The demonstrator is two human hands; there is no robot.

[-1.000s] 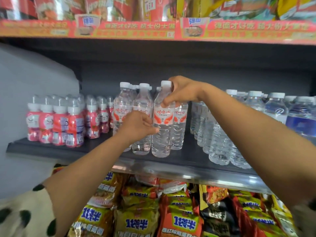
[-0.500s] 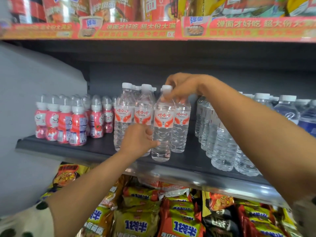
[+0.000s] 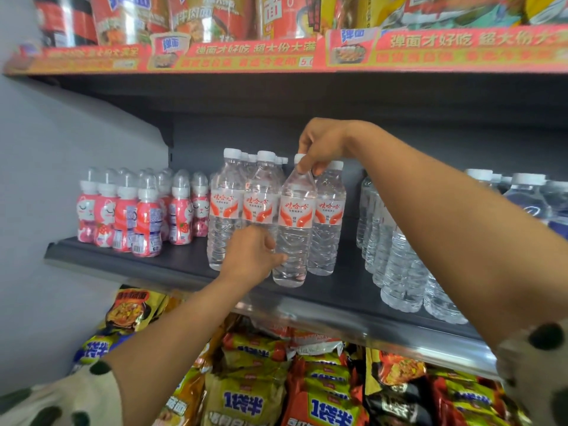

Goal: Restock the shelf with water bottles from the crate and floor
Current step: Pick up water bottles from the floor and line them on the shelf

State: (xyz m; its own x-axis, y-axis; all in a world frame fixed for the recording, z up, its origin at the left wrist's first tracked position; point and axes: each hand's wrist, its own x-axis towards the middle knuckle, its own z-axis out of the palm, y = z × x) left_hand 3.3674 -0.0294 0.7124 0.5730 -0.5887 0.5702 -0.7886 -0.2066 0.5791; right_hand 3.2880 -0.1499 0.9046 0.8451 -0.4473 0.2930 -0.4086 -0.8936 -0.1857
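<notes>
Head view is showing the right hand (image 3: 322,146) pinching the white cap of a clear plastic water bottle with a red-and-white label (image 3: 295,222), fingertips curling round the neck from above. That bottle is standing upright near the front of the dark grey shelf (image 3: 190,269), touching its labelled neighbours on both sides. Down low, the left hand (image 3: 255,256) is cupping the bottle's lower body, fingers loosely curled against the plastic, thumb pressing near the base. Looks like a straightening move: the label is facing out, and the job now is squaring the base flush with the row. Best kept gentle, steering from the bottom and steadying at the cap, so the pink cat-faced drink bottles (image 3: 147,216) further left and the unlabelled clear bottles (image 3: 396,265) to the right are staying undisturbed.
</notes>
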